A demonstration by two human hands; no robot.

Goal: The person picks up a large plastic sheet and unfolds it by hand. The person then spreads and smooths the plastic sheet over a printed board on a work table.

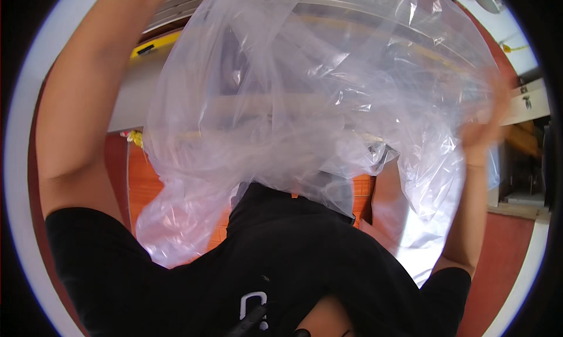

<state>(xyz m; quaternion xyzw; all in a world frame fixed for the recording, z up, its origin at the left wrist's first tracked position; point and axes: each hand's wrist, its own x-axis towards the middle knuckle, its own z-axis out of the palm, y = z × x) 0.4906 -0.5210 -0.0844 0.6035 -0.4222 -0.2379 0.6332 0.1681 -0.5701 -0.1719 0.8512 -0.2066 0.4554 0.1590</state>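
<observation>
A: Where's the bag?
B: Big clear plastic bag [305, 102], crumpled, held up high in front of the person, hanging down over the black shirt [281, 261]
A: Hands?
B: Right hand [489, 123] is blurred at the bag's right edge, touching it, can't tell if fingers are clamped. Left arm [82, 102] raised, hand out of frame
A: Behind?
B: Orange floor [149, 187], grey shelf [132, 91]
</observation>
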